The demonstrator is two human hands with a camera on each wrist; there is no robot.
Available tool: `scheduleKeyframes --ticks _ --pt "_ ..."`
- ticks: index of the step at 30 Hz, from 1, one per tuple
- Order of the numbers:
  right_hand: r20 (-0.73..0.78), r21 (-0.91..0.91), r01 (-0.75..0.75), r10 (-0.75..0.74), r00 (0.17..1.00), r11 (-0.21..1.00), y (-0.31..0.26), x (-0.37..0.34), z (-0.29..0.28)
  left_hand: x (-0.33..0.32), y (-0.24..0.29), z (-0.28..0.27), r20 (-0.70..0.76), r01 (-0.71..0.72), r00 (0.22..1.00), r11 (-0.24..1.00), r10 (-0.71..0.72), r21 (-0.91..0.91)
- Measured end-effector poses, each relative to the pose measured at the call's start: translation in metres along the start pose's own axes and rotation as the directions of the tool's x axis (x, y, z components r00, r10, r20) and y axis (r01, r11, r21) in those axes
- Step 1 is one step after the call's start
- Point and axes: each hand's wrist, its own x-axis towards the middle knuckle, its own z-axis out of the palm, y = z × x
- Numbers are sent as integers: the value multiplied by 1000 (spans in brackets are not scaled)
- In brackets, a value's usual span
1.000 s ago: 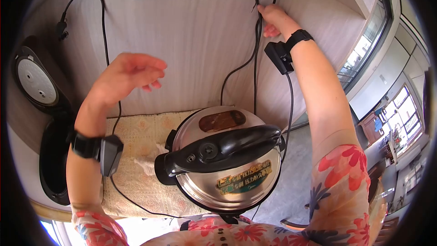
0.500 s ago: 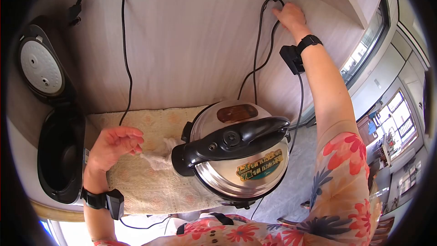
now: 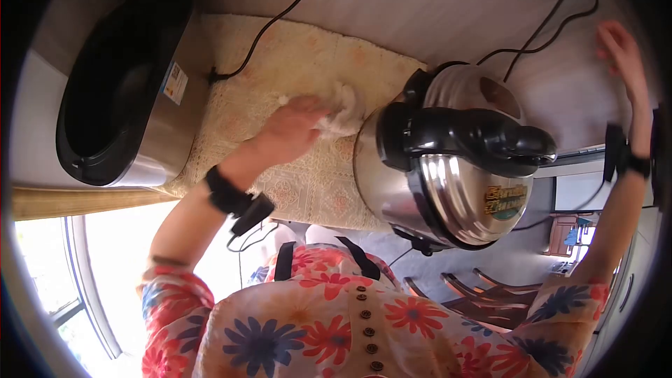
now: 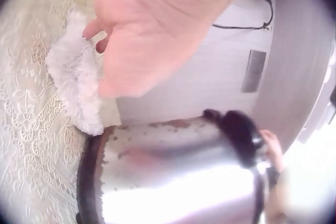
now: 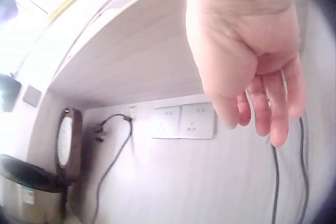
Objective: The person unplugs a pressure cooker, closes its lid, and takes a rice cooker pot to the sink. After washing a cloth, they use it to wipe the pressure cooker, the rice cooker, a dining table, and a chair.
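Observation:
My left hand (image 3: 294, 126) is right at a crumpled white cloth (image 3: 344, 112) on the patterned tablecloth (image 3: 308, 189). In the left wrist view its fingertips overlap the edge of the fluffy cloth (image 4: 76, 77), with thumb and fingers apart. Just right of the cloth stands a steel pressure cooker (image 3: 385, 182) with a black lid handle (image 3: 476, 136). My right hand (image 3: 621, 52) is raised near the wall, beside a black cord (image 3: 542, 49) looped over a wall hook. In the right wrist view its fingers hang loose and hold nothing.
A rice cooker (image 3: 157, 112) with its lid up stands at the left of the table. Another black cord (image 3: 280, 17) runs down the wall to the tablecloth. Wall sockets (image 5: 184, 121) and a shelf (image 5: 131, 66) show in the right wrist view.
My right hand has come away from the cord, which stays on its hook. The left hand has moved across the tablecloth to the white cloth. The head view has tilted down and left.

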Motion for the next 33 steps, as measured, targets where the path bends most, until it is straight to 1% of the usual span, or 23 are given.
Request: scheduleKeyframes --ticks 2,4,5,7,8,10,11,12,13,14,15,16,18,19,20,21,22,24,25,27,28,30,33 --pt "37 365 -138 134 990 921 -59 -45 -9 15 -4 27 -11 -3 1000 1000 3 8" --pt "23 407 -143 147 989 902 -88 -81 -11 27 -20 51 50 -49 998 981 40 187" --pt "49 427 -154 148 988 891 -104 -97 -10 25 -27 57 48 -50 998 982 42 180" --pt "80 518 -170 151 985 839 -126 -127 1 16 -34 63 32 -191 981 947 189 260" --pt "85 585 -173 152 985 793 -135 -141 9 7 -34 64 29 -192 981 948 191 254" --pt "84 677 -160 141 987 719 -162 -162 25 -14 -32 63 91 -303 953 922 289 240" --pt "39 683 -124 134 990 720 -175 -169 34 -18 -36 57 33 -357 934 925 356 132" --pt "-6 687 -88 127 992 721 -186 -173 43 -9 -38 47 29 -361 932 924 360 128" --pt "-37 667 -89 152 988 740 -191 -174 49 7 -40 37 137 -265 958 960 252 88" --pt "-37 661 -91 154 987 745 -192 -172 54 25 -44 31 247 -163 958 985 144 60" --pt "-55 717 -106 207 977 689 -193 -170 60 44 -50 31 52 -123 991 992 122 3" --pt "-69 769 -115 260 963 629 -192 -167 65 66 -54 31 -142 -92 986 994 83 -62" --pt "-61 783 -130 284 957 608 -185 -157 75 114 -59 35 -161 -89 983 996 91 20" --pt "-44 798 -132 275 960 588 -184 -151 78 138 -63 45 -162 -95 982 995 96 13" --pt "-27 812 -135 267 963 568 -183 -145 84 161 -68 59 -188 -197 964 980 190 -18" --pt "56 853 -224 344 937 471 -189 -140 102 179 -69 69 -218 -297 935 954 280 -47" --pt "108 784 -281 324 940 553 -196 -136 104 193 -70 81 -220 -302 933 952 284 -54" --pt "107 772 -279 316 943 571 -203 -135 113 203 -71 106 -45 -402 914 914 404 47" --pt "123 767 -293 317 940 570 -203 -134 118 211 -72 118 -35 -401 915 916 402 33" --pt "118 802 -257 279 953 540 -200 -129 126 224 -73 139 197 -379 915 918 353 117" --pt "106 766 -255 276 955 590 -203 -124 125 224 -76 145 207 -379 912 920 353 103" --pt "80 743 -241 274 958 625 -201 -124 129 217 -82 140 235 -444 881 888 410 116" --pt "45 735 -237 303 952 636 -190 -136 130 188 -74 142 308 -450 859 890 409 73"
